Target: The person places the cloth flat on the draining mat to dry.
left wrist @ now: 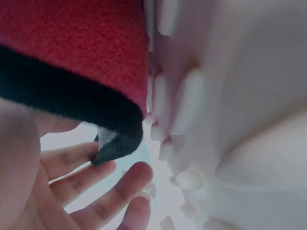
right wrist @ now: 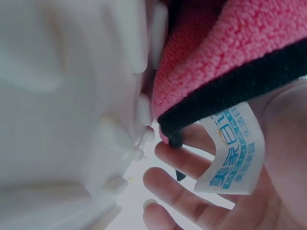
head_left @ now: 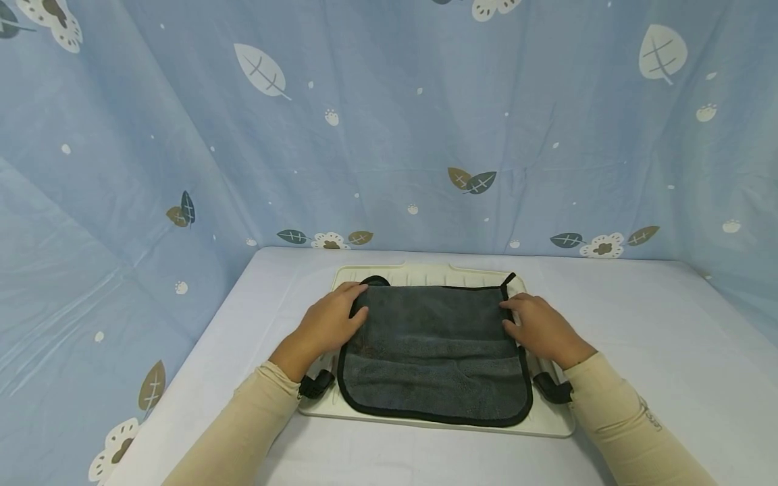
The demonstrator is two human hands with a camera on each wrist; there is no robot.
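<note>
A dark grey cloth (head_left: pixel 434 385) with black edging lies over a cream ribbed tray (head_left: pixel 547 426). My left hand (head_left: pixel 331 320) is at its upper left side, thumb and fingertips apart on the edge. Opposite, my right hand (head_left: pixel 541 327) touches the upper right side, fingertips on the border near a small black loop (head_left: pixel 509 278). From below, the left wrist view shows the cloth's red fleecy side (left wrist: pixel 81 43) and spread, fairly straight fingers (left wrist: pixel 110 196). In the right wrist view a white label (right wrist: pixel 232 151) with blue print hangs from the pink underside, before the loosely bent fingers.
The tray rests on a white-covered table (head_left: pixel 644 331). Blue leaf-patterned fabric (head_left: pixel 389 121) hangs along the back and sides. A black wrist camera (head_left: pixel 317 385) is on the left wrist, another black camera (head_left: pixel 552 388) on the right.
</note>
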